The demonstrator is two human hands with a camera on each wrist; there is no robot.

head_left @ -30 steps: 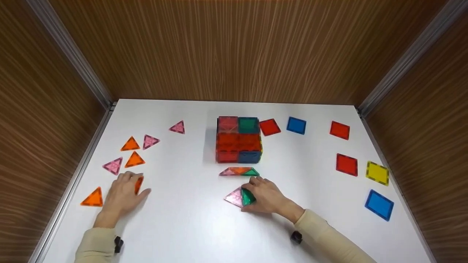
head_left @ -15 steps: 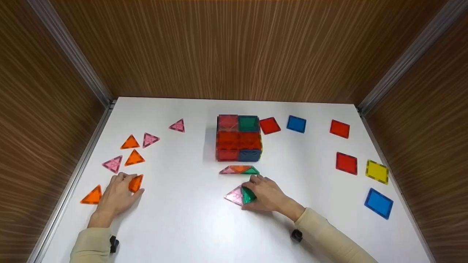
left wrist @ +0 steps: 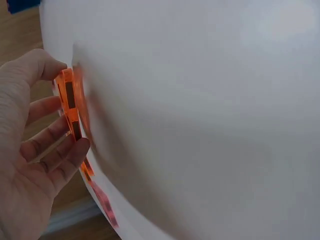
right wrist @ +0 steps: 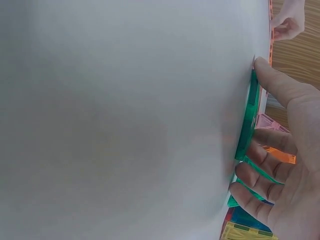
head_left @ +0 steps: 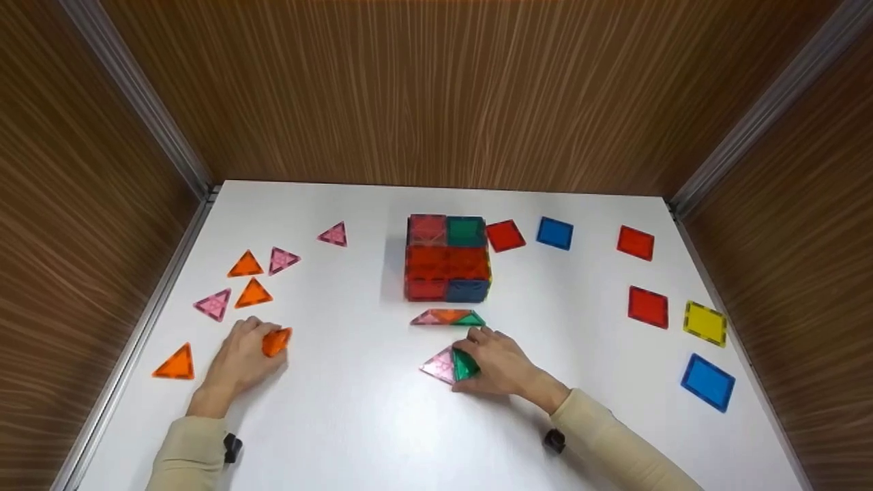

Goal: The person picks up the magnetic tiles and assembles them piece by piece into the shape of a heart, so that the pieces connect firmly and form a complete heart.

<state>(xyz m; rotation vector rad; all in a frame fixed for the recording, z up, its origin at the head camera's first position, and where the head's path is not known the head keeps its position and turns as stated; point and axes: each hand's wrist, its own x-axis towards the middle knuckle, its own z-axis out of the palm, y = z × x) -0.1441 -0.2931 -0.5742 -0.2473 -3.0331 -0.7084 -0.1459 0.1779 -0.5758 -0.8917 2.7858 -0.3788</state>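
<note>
My left hand (head_left: 244, 358) pinches an orange triangle magnetic tile (head_left: 276, 341) between thumb and fingertips; the left wrist view shows the orange tile (left wrist: 71, 97) nearly edge-on, close over the white table. Near the table's middle, my right hand (head_left: 501, 367) holds a green triangle magnetic tile (head_left: 465, 365), thumb at one end and fingers at the other. A pink triangle tile (head_left: 438, 365) lies along the green one's left edge. Just beyond is a low strip of pink, orange and green triangles (head_left: 447, 317). Behind it stands a box built of coloured square tiles (head_left: 448, 262).
Loose orange (head_left: 176, 363) and pink (head_left: 213, 305) triangles lie on the left of the white table (head_left: 341, 423). Red (head_left: 648, 307), blue (head_left: 708, 382) and yellow (head_left: 705, 323) squares are spread at the right. Wood-grain panels (head_left: 436, 88) enclose the back and sides.
My left hand shifts slightly left, then right toward the middle, carrying the orange triangle, whose tilt changes. My right hand stays in place on the green triangle.
</note>
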